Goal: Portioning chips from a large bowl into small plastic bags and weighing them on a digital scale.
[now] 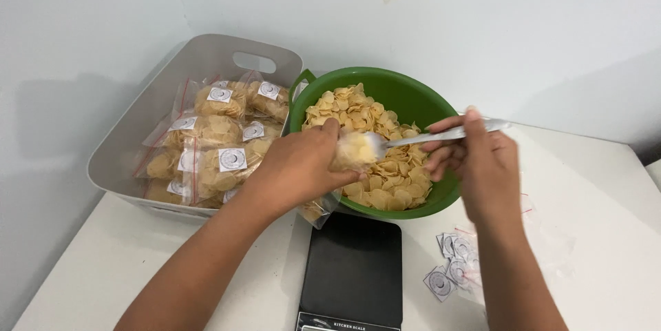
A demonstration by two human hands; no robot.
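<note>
I see a pale grey plastic tub (138,124) with a cut-out handle on the left, packed with clear, red-seamed bags of yellow round chips (213,114); each bag carries a small square white label with a grey round mark (233,159), all facing up. More of these loose white square labels (451,272) lie on the white table (599,234) just under my right forearm.

My left hand (303,166) is curled around the mouth of a clear plastic bag (323,203), fingers closed on its rim, holding it at the near edge of the round green plastic bowl (406,97); the bag hangs down between the bowl and the tub. My right hand (482,162) grips the handle of a silver metal spoon (420,137), fingers wrapped round it, its loaded tip at the bag's opening. The chips on it are blurred.

The bowl is heaped with loose yellow chips (385,166). A flat black kitchen scale (352,269) sits just in front of the bowl, beneath the bag.
</note>
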